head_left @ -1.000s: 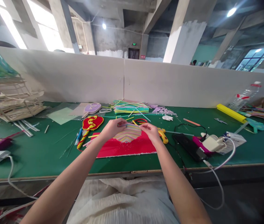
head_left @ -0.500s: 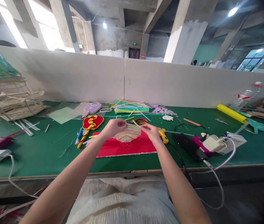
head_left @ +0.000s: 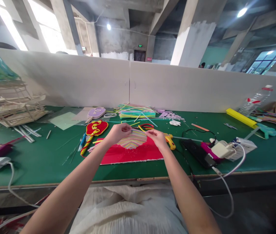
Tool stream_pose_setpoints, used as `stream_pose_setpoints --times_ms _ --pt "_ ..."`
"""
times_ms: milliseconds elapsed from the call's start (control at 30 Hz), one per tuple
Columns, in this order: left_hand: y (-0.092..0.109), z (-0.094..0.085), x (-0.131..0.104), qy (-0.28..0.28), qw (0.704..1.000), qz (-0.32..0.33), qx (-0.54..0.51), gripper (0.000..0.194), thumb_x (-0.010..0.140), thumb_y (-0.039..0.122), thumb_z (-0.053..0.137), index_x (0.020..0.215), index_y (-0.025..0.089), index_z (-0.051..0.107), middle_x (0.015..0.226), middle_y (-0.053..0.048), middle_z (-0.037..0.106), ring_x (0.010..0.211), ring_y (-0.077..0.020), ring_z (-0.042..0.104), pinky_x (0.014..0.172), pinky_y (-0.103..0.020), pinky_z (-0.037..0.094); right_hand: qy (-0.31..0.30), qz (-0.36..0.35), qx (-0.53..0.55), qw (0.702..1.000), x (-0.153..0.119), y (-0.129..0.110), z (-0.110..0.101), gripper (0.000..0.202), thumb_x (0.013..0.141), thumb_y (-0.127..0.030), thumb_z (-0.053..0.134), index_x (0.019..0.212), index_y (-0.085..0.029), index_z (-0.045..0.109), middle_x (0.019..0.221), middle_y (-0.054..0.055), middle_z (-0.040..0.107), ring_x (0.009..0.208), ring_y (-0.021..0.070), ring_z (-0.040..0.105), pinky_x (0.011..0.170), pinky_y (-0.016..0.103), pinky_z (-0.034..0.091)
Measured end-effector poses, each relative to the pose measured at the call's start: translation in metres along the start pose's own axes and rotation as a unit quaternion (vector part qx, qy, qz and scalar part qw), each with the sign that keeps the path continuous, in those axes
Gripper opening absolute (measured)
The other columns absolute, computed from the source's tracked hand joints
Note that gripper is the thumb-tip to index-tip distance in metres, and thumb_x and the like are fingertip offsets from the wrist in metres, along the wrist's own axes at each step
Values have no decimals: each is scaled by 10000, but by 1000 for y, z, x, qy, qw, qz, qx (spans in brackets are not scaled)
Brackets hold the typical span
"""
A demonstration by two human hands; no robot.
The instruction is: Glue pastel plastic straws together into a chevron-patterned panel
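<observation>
Your left hand [head_left: 121, 132] and your right hand [head_left: 156, 136] are at the far edge of the striped piece [head_left: 132, 139], the left at its far left corner and the right at its far right corner. On each, the thumb and fingers come together in a pinch, though you can't tell from here whether they grip the piece itself or a thin strip along that edge. The piece lies over the red board [head_left: 130, 156], toward the board's far edge, with pale crumbs scattered on the red below its near edge. The board sits near the middle of the front edge of the green table [head_left: 79, 169]. Just beyond your right hand are the red-handled tool [head_left: 147, 125] and, to its right, a yellow tool [head_left: 170, 142] at the board's right edge. To the left of your left hand, the red fan-shaped piece [head_left: 97, 128] with yellow trim lies beside a blue pen-like item [head_left: 81, 142]. Past the board, toward the table's back edge, you have the pile of colored strips [head_left: 138, 112], with lilac pieces [head_left: 169, 114] to its right and a white crumpled bit [head_left: 175, 123] nearer you. The black phone [head_left: 197, 153] lies toward the right part of the front edge, next to the white plug [head_left: 222, 149].
</observation>
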State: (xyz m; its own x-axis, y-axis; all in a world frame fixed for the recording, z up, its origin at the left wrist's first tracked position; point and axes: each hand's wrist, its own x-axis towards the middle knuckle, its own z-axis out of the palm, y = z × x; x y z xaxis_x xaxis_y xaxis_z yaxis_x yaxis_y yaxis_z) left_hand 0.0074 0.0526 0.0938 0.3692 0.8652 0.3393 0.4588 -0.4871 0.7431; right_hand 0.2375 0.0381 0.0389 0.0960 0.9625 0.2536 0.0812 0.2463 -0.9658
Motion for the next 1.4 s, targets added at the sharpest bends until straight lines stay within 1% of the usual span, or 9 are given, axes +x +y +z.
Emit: stream_pose_setpoints --times_ms 233,367,500,700,833,1200,1400 --pt "3 -2 -3 -6 1000 14 -13 340 729 427 634 958 181 682 875 -34 714 809 -175 649 767 -271 518 3 4 -3 1000 -1 -1 1 309 619 -455 742 767 -186 706 829 49 735 829 214 665 792 339 494" --pt "4 -2 -3 -4 1000 17 -17 320 744 434 620 928 184 699 902 -37 723 832 -182 652 791 -275 516 2 4 -8 1000 -1 -3 1 320 619 -461 741 773 -183 706 826 51 734 824 214 663 787 338 494" --pt "3 -2 -2 -2 1000 15 -20 297 742 408 627 904 169 700 892 -45 724 824 -182 656 787 -268 516 4 3 -7 1000 -2 -4 1 313 621 -455 739 769 -182 705 838 54 734 836 216 665 789 337 494" --pt "6 -3 -3 -5 1000 21 -16 346 746 422 635 981 176 696 893 -32 721 817 -175 651 783 -262 512 7 5 -5 1000 -2 -5 2 310 617 -452 740 765 -182 703 824 51 732 827 216 665 782 337 495" --pt "6 -3 -4 -6 1000 22 -13 325 771 441 610 944 187 715 929 -31 733 849 -184 657 803 -267 508 8 8 -7 1000 -2 -6 2 312 611 -454 743 760 -183 704 828 54 734 833 220 666 780 337 498" --pt "4 -2 -3 -2 1000 19 -17 302 757 433 621 905 190 722 914 -39 743 843 -190 672 812 -285 530 11 10 -16 1000 -4 -8 2 317 598 -475 743 749 -199 708 822 45 741 826 225 670 774 344 506" --pt "3 -1 -3 -7 1000 23 -11 308 749 414 624 935 185 711 910 -40 730 838 -181 661 799 -273 523 10 11 -15 1000 -4 -7 2 313 603 -463 744 756 -192 709 822 48 740 824 222 671 782 343 504"
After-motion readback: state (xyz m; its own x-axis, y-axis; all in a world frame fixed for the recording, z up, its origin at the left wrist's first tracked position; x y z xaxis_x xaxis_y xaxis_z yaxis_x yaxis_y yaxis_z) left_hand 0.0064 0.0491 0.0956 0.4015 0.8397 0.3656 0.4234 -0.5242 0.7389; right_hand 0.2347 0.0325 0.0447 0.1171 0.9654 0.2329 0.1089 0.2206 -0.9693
